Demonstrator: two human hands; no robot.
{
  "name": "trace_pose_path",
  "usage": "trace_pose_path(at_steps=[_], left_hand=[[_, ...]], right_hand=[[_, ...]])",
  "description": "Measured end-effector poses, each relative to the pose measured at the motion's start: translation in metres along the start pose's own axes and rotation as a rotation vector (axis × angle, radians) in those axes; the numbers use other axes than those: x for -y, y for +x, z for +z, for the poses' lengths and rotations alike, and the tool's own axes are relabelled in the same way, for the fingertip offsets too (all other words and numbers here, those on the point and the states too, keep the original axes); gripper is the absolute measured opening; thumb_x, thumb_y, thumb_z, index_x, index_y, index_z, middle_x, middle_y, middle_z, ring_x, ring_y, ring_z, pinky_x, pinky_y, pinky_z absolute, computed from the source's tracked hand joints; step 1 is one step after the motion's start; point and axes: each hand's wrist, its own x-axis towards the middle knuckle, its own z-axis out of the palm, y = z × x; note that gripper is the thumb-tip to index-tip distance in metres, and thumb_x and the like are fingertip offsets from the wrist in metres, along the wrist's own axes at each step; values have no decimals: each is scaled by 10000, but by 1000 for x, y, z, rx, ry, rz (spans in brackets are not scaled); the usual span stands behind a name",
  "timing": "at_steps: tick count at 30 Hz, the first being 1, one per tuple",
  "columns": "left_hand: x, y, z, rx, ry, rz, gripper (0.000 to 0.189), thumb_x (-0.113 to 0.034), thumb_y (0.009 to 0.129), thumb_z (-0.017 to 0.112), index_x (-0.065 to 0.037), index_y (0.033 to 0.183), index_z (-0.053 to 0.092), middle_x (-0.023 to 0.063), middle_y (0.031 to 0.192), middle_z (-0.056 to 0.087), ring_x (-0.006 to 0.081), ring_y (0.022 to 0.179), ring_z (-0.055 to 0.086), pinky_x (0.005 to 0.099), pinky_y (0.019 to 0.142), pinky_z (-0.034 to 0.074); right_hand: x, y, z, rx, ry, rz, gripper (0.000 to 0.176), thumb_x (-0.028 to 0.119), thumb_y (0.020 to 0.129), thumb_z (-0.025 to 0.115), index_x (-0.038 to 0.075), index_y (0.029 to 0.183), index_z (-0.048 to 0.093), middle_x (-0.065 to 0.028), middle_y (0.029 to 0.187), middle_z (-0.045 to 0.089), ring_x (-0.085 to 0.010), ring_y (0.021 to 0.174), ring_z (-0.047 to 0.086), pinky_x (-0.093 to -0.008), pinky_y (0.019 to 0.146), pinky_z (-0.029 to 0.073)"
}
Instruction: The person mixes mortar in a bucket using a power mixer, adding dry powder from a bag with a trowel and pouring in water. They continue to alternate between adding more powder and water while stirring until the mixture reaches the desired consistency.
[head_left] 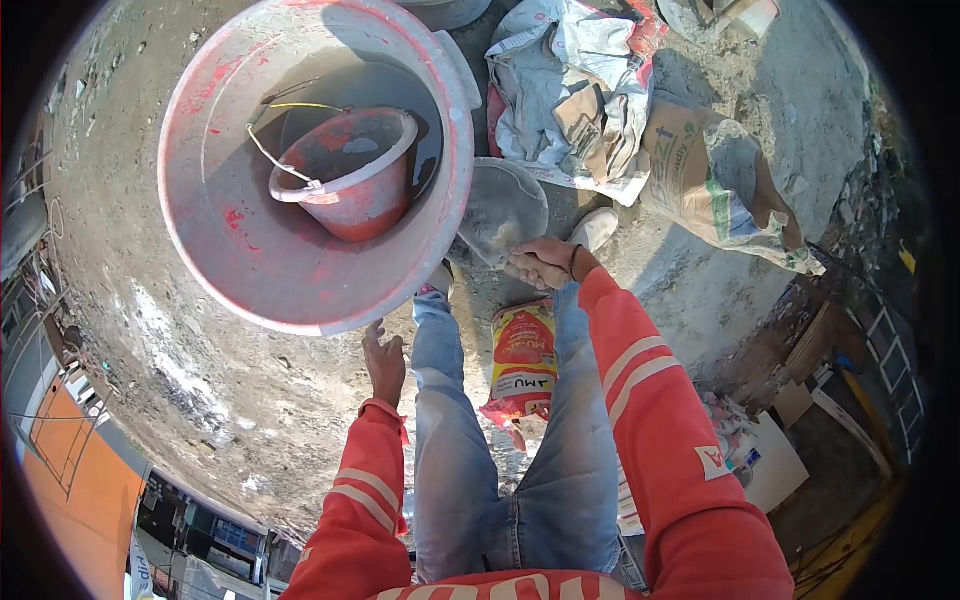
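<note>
My right hand, dusty with grey powder, is closed at the near rim of a grey, cement-coated bucket. The bucket is partly hidden behind the big tub's edge. My left hand hangs beside my left knee with fingers apart, holding nothing, just below the rim of a large red-and-white tub. Murky water lies in the tub. A small reddish bucket with a wire handle sits tilted in that water.
A red-and-yellow sack lies between my legs. Beyond the grey bucket are crumpled white sacks and an opened brown paper bag on the dusty ground. At lower right stand a white board and a ladder.
</note>
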Motion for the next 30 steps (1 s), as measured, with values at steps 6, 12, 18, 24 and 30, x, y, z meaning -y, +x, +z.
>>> trace_pose_path(at_steps=[6, 12, 18, 24, 30], left_hand=[[-11, -5, 14, 120, -96, -54, 527, -76, 900, 583, -98, 1424, 534, 158, 1304, 559, 217, 979, 651, 333, 771, 555], [-44, -24, 81, 338, -74, -42, 362, -161, 957, 603, -46, 1300, 624, 96, 1052, 691, 161, 869, 681, 302, 715, 539], [-158, -36, 250, 606, -102, 194, 385, -179, 972, 599, -43, 1333, 589, 97, 1118, 687, 162, 953, 666, 300, 810, 535], [-307, -54, 418, 546, -116, 482, 490, -159, 932, 619, -55, 1404, 540, 152, 1212, 650, 267, 1089, 635, 352, 919, 511], [-377, -69, 491, 459, -98, 462, 597, -173, 914, 603, -4, 1467, 457, 263, 1408, 503, 402, 1289, 523, 435, 1072, 437]], right_hand=[[-22, -166, -12, -73, -256, -180, 424, 429, 1012, 602, 16, 1105, 613, -65, 759, 585, -160, 590, 583, -322, 506, 477], [-39, -406, -107, -888, -1078, -626, 425, 335, 974, 640, 24, 1261, 594, -159, 880, 670, -312, 759, 677, -420, 702, 558], [34, -532, -256, -1425, -1582, -428, 358, 311, 960, 616, 126, 1268, 613, -140, 1055, 685, -409, 926, 678, -505, 781, 540], [132, -460, -407, -1235, -1518, -740, 346, 300, 979, 596, 117, 1272, 602, -140, 1199, 674, -397, 1093, 638, -492, 906, 515], [168, -371, -474, -1050, -1581, -835, 446, 330, 967, 618, 128, 1363, 579, -185, 1281, 638, -421, 1183, 597, -484, 1009, 473]])
